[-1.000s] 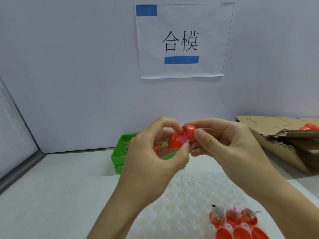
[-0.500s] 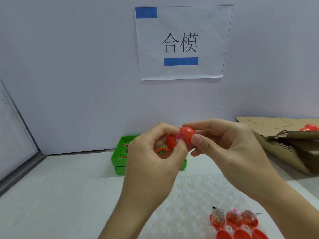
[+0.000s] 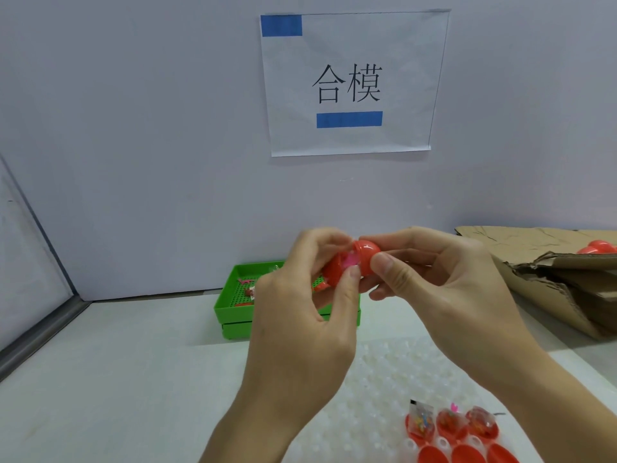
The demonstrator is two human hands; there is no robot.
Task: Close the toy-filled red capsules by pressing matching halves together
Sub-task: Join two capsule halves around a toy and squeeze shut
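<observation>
The red capsule [image 3: 350, 264] is held up in the air between both hands, in front of the wall and above the green tray [image 3: 233, 299], probably so the two halves can be lined up at eye level before they are squeezed shut. It is glossy red plastic; the rounded half on the right looks smooth and domed, while the half on the left is tilted away from it, leaving a gap where a bit of pink toy [image 3: 349, 261] shows. The halves meet along one side but are not yet pressed together, so the closing step seems to be only partway. The left hand [image 3: 300, 315] pinches the left half, thumb in front and fingers curled behind it; the right hand [image 3: 444, 289] pinches the domed half, thumb on its front face and forefinger over the top. Lower down, near the right forearm, a white bumpy holder sheet [image 3: 384, 389] lies on the table with three filled red halves [image 3: 450, 424] and loose empty halves [image 3: 467, 454] waiting. To the right lies torn cardboard [image 3: 551, 262] with more red pieces [image 3: 597, 247] on it.
</observation>
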